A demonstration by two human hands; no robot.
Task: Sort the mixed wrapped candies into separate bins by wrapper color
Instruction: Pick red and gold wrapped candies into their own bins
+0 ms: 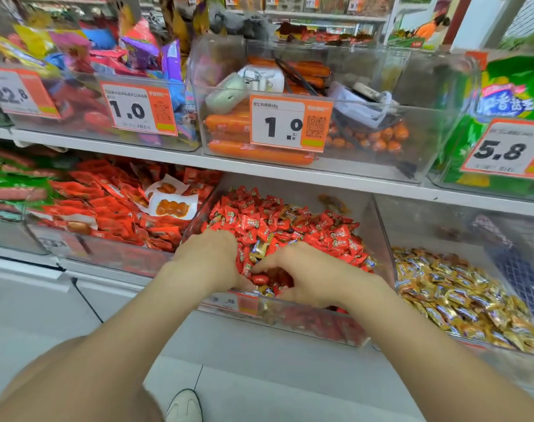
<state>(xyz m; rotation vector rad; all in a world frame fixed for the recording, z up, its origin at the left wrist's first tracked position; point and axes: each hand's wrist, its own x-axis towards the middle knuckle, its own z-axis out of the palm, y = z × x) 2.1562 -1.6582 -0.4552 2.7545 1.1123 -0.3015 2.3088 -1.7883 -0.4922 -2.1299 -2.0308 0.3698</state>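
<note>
We stand at a shop shelf (pixel 290 175) lined with clear plastic bins, and both our hands are down in the middle bin (pixel 305 325) of the lower row. It is heaped with red candies (pixel 290 220), with a few gold strays mixed in. Our left hand (pixel 209 257) is sunk into the near left of the heap with its fingertips buried, so we cannot tell whether it holds anything. Our right hand (pixel 302 275) lies just beside it, fingers curled leftward onto the pile. Whether they pinch a piece is hidden too.

The plainest stray, a gold candy (pixel 258 249), sits in the gap between the two hands, just beyond the right fingertips, its long axis running roughly away from us. More gold shows at the front wall, under the right hand.

The gold bin (pixel 427 220), with its own gold candies (pixel 460 296), stands immediately right, across a clear divider. So we judge the right hand nearer for the carry; it must lift over that wall. Loose red pieces crowd the stray on every side and could come along. Left of us is a bin of red snack packets (pixel 113 202); above hangs an orange price tag (pixel 290 123).
</note>
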